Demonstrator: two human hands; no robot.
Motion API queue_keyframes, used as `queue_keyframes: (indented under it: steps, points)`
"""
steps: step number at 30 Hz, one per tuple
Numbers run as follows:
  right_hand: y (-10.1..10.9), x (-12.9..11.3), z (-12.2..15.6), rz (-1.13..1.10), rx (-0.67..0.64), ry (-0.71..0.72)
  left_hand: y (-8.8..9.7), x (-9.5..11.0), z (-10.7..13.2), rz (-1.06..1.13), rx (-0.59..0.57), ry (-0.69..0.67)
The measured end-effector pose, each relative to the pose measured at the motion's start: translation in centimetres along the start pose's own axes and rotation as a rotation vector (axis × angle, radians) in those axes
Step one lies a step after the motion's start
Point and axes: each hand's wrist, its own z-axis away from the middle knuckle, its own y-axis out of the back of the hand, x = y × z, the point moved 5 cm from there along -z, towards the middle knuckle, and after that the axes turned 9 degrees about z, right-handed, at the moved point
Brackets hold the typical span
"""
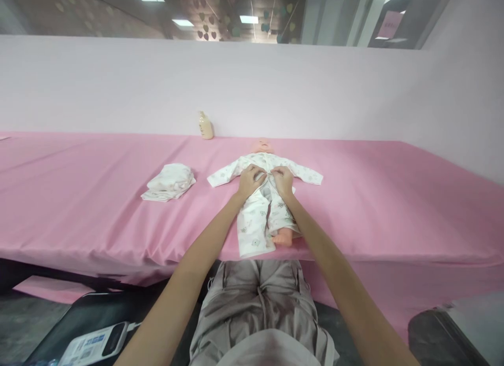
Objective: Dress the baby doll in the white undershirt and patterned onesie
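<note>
A baby doll (263,145) lies on its back on the pink-covered table (394,198), head away from me. It wears a white printed romper (255,219), sleeves spread to both sides, one bare foot (282,239) showing near the table's front edge. My left hand (249,180) and my right hand (282,180) rest side by side on the doll's chest. Both have their fingers curled, pinching the romper's front opening.
A folded white cloth bundle (170,182) lies left of the doll. A small cream bottle (205,125) stands at the back against the pale wall. A device with a dark screen (100,342) sits low at my left, below the table edge.
</note>
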Motion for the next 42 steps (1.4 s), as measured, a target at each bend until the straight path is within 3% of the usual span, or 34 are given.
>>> queue_keyframes:
  steps: [7,13,23,30,34,39,42]
  points:
    - [0.0,-0.9,0.9,0.272,-0.057,0.192,-0.2,0.2,-0.4,0.022,-0.05,-0.002]
    - [-0.2,-1.0,0.7,0.241,-0.085,0.198,-0.6,0.5,-0.5,-0.041,-0.056,0.128]
    - [0.5,-1.1,0.6,0.162,-0.045,0.065,-0.3,1.3,-0.3,-0.028,-0.085,0.163]
    - [0.1,-2.0,0.8,0.195,-0.147,0.144,-0.4,1.3,-0.4,0.034,-0.09,0.111]
    - [0.0,-2.2,0.9,0.225,-0.184,0.177,-0.2,1.2,-0.2,0.001,-0.024,0.043]
    - [0.3,-2.1,0.8,0.165,-0.167,0.091,-0.4,1.5,0.4,-0.085,-0.065,0.009]
    - [0.8,-1.5,0.1,0.016,-0.135,-0.055,-0.2,1.3,0.2,0.071,-0.033,0.016]
